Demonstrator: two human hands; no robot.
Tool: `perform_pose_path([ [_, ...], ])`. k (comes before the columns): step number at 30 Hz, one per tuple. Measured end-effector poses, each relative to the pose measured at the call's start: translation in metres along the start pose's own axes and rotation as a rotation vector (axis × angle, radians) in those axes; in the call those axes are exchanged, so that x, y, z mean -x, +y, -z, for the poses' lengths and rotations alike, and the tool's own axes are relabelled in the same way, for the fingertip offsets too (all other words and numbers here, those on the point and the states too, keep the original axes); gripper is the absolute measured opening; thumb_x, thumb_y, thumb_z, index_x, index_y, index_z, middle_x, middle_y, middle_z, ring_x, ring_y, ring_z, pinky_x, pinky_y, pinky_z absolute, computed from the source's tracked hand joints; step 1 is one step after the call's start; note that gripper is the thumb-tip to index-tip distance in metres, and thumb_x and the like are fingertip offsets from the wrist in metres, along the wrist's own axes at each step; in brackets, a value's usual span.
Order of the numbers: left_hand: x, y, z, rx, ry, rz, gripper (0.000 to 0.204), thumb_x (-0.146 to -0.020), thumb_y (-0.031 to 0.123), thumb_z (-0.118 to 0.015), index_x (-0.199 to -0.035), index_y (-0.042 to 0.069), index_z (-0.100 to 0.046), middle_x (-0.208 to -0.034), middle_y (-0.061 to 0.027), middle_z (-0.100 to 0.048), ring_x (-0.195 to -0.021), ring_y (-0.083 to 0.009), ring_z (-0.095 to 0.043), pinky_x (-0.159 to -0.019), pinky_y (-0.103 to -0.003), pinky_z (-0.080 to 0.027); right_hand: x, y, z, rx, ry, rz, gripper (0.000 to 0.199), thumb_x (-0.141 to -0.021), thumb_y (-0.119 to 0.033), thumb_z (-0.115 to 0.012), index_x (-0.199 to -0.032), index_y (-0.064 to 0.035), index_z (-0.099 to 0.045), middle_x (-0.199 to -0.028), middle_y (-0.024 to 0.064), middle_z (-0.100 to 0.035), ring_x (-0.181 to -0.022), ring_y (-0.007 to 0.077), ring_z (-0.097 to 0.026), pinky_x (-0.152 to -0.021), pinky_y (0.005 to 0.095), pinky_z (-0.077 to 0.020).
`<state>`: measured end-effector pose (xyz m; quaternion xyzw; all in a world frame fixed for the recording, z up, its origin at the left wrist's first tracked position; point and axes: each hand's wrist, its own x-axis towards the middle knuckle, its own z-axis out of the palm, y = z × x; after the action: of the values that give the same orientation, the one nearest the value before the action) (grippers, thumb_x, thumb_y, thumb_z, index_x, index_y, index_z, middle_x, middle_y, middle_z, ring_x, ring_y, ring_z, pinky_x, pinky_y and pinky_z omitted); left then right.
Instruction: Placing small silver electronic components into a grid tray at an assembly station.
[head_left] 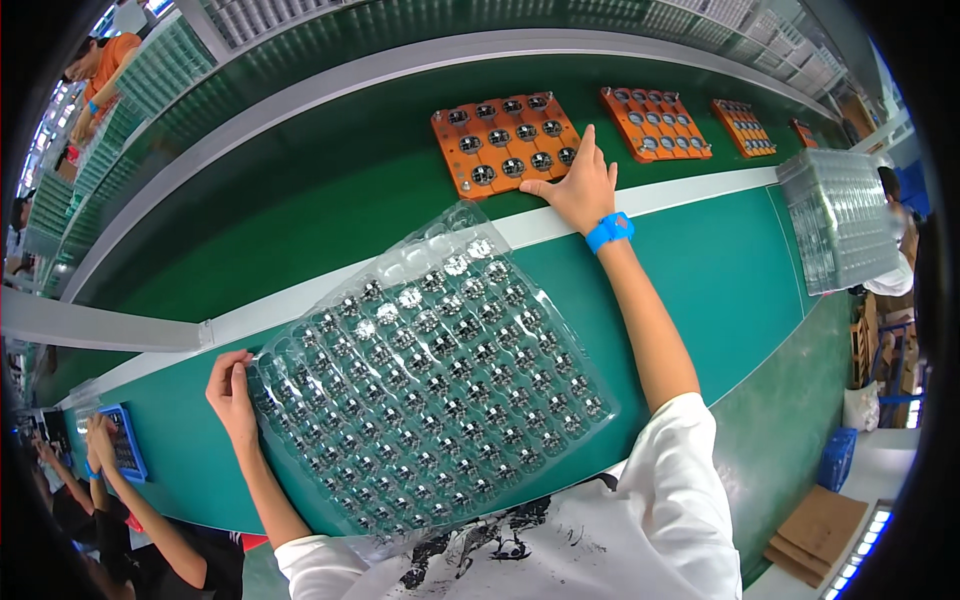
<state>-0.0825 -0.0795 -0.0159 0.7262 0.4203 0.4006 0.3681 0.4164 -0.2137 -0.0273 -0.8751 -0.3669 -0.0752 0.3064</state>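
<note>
Head view: I see the left hand [230, 395] pinching the far-left corner of the thin, clear, dimpled tray [400, 265] over the counter [720, 260]; the right hand [583, 190] spreads wide at the orange plate's [491, 156] near-right corner, beyond the counter's far edge. I'd keep that rigid plate level, its round parts [526, 131] seated.

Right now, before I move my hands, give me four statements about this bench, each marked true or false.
1. Your right hand is at the leftmost orange tray. True.
2. Your left hand is at an orange tray. False: it is at the left edge of the clear tray.
3. Your wristband is blue. True.
4. The clear plastic stack stands at your left. False: it is toward the right end of the green bench.
</note>
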Motion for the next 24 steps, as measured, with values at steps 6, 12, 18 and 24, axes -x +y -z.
perform_pose_path([
  [6,-0.006,0.004,-0.011,-0.020,0.007,-0.067,0.014,-0.091,0.001,-0.048,-0.093,-0.005,-0.060,-0.092,-0.0077,-0.061,-0.085,-0.0132,-0.058,-0.079,-0.024,-0.043,-0.024,-0.015,-0.022,-0.015,0.024,0.014,0.127,-0.054,-0.058,-0.081,-0.142,0.0061,-0.017,-0.128,0.0239,-0.047,-0.119,0.0381,-0.047,-0.103,0.0615,-0.0262],
  [12,-0.018,0.000,-0.028,0.035,0.144,-0.032,0.017,-0.093,0.005,-0.048,-0.096,-0.004,-0.062,-0.085,-0.0105,-0.067,-0.083,-0.0157,-0.063,-0.078,-0.027,-0.048,-0.038,-0.032,-0.036,-0.028,0.075,0.075,0.125,-0.054,-0.057,-0.082,-0.142,0.0051,-0.019,-0.129,0.0236,-0.047,-0.119,0.0382,-0.047,-0.103,0.0610,-0.0274],
  [18,-0.055,0.006,-0.044,0.188,0.218,-0.002,0.016,-0.094,0.009,-0.048,-0.097,-0.001,-0.061,-0.072,-0.0050,-0.062,-0.063,-0.0083,-0.054,-0.056,-0.020,-0.040,-0.029,-0.039,-0.025,-0.118,0.233,0.206,0.095,-0.068,-0.043,-0.078,-0.137,0.0037,-0.031,-0.128,0.0228,-0.047,-0.115,0.0375,-0.048,-0.098,0.0485,-0.0364],
  [24,-0.086,0.006,-0.043,0.211,0.230,0.020,0.017,-0.095,0.011,-0.048,-0.096,0.001,-0.062,-0.068,-0.0036,-0.061,-0.061,-0.0084,-0.055,-0.055,-0.020,-0.041,-0.009,-0.054,-0.016,-0.855,0.109,0.083,0.023,-0.087,-0.008,-0.060,-0.107,0.0033,-0.060,-0.094,0.0141,-0.066,-0.088,0.0201,-0.064,-0.078,0.0292,-0.0501],
])
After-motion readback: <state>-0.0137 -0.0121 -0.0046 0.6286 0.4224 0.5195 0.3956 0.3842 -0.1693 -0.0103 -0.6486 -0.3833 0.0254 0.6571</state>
